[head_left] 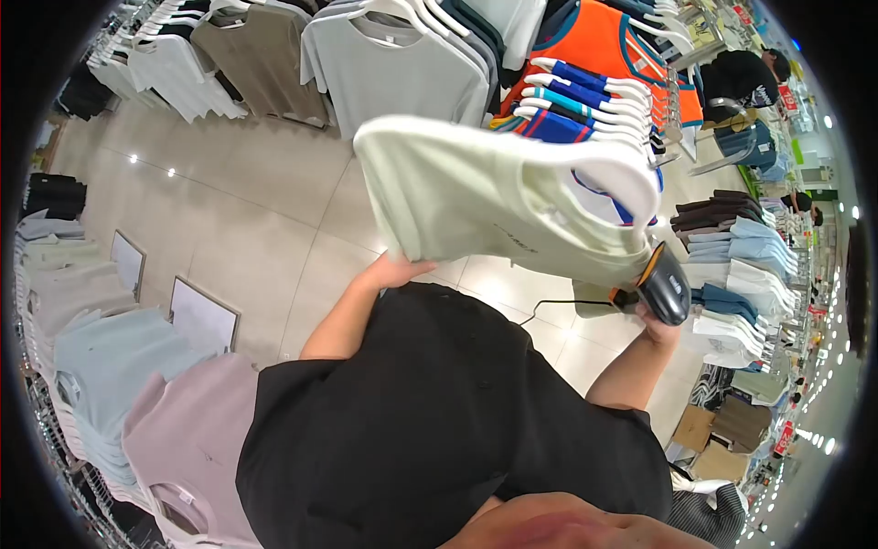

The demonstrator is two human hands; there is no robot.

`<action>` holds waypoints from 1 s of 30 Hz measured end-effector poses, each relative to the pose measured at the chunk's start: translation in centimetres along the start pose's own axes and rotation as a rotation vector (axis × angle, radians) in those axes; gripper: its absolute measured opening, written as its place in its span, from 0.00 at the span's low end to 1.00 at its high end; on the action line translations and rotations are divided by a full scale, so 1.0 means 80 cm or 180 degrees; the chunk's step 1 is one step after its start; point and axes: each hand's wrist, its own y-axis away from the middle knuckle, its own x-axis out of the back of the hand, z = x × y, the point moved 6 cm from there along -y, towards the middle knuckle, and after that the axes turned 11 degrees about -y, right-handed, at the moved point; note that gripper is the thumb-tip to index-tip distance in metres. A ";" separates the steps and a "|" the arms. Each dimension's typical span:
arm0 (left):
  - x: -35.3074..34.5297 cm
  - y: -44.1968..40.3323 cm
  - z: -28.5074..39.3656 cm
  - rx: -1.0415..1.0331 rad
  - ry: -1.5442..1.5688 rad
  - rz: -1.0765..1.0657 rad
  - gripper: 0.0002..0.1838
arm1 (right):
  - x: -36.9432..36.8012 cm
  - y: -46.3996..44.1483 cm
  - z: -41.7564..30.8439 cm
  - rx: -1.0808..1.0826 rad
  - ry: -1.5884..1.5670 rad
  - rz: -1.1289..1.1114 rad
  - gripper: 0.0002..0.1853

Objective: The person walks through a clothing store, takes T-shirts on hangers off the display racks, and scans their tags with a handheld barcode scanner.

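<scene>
A pale green shirt [457, 197] hangs on a white hanger [626, 178] in front of the person's body, stretched sideways across the view. At its lower left edge, my left hand [401, 270] grips the fabric with closed fingers. My right hand [657, 328] is wrapped round a black handheld steamer [665, 285] with an orange rim, whose head is beside the shirt near the collar and shoulder. A thin black cable [569, 303] runs from the steamer toward the left. Some of the right hand's fingers are hidden behind the device.
Grey shirts [393, 69] hang on a rack at the top, beside orange and blue tops [590, 46]. Pink and light blue shirts [197, 421] line the left. Folded and hanging clothes [745, 256] and cartons [718, 462] stand right. Another person [745, 78] is at upper right.
</scene>
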 end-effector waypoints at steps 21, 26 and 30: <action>0.162 0.082 -0.034 0.0852 -0.0173 0.0285 0.24 | -0.168 -0.137 0.037 -0.0105 -0.0016 -0.0114 0.38; 0.147 0.105 -0.136 0.1494 0.0200 -0.0194 0.28 | -0.149 -0.153 0.071 -0.0048 -0.0350 -0.0516 0.43; 0.153 0.148 -0.219 0.1570 0.0094 0.0425 0.26 | -0.180 -0.187 0.078 0.0038 -0.0074 -0.0516 0.33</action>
